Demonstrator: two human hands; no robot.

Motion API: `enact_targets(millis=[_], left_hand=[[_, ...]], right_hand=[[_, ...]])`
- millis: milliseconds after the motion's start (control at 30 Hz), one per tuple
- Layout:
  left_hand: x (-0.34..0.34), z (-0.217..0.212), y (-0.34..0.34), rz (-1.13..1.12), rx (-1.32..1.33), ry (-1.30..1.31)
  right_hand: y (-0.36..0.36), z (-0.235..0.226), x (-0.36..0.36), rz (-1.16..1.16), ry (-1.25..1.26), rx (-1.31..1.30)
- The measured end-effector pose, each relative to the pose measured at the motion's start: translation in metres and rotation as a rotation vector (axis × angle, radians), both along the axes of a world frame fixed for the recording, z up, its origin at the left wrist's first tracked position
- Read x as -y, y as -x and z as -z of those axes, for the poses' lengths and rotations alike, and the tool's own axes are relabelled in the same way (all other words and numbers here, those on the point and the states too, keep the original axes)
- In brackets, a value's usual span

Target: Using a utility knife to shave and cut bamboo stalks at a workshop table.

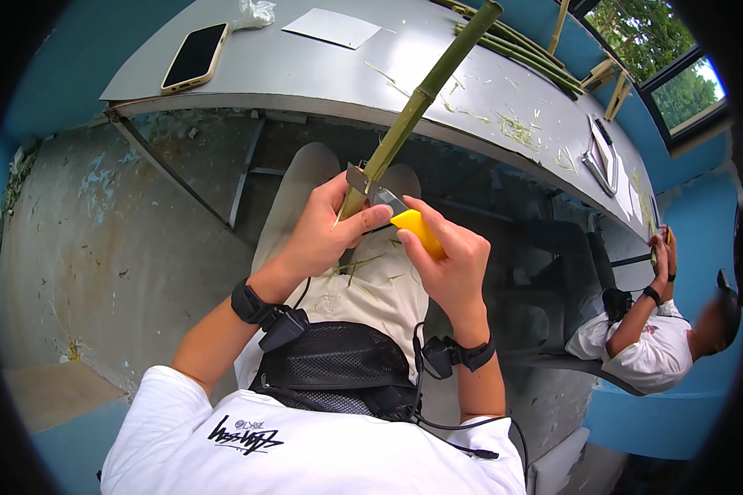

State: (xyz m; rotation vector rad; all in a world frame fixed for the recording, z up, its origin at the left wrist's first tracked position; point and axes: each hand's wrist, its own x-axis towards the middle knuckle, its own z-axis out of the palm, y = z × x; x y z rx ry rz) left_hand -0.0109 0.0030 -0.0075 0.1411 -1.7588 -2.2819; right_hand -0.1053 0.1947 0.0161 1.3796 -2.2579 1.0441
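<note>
A green bamboo pole (417,103) slants from my lap up over the table's near edge. Around its lower end my left hand (326,227) is closed, the thumb reaching toward the blade. My right hand (454,260) grips the yellow handle of a knife (421,235). Its broad grey blade lies across the pole just above my left fingers, apparently touching the bamboo. The pole's surface looks pale and scraped near the blade. Thin bamboo shavings (363,266) lie on my light trousers below both hands.
On the grey table (248,62) are a phone (195,56), white paper (332,28), crumpled plastic (254,13), several bamboo lengths (520,51), shavings (516,129) and a metal tool (600,172). At the right sits another person (648,346), hands at the table's end. Cables hang by my wrists.
</note>
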Motion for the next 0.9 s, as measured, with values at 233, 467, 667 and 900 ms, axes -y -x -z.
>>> enact_targets(millis=[233,467,667,900], left_hand=[[0.001,-0.001,0.002,-0.170,-0.093,0.307],[-0.004,-0.006,-0.005,-0.244,0.043,0.416],[0.001,-0.009,-0.009,-0.112,-0.003,0.386],[0.006,0.005,-0.006,0.192,-0.147,-0.152]], right_hand=[[-0.002,0.000,-0.002,0.008,0.023,-0.015],[-0.003,-0.005,-0.001,0.000,0.042,0.028],[-0.002,-0.009,-0.006,-0.022,-0.020,0.044],[-0.001,0.000,-0.011,-0.036,0.043,0.195]])
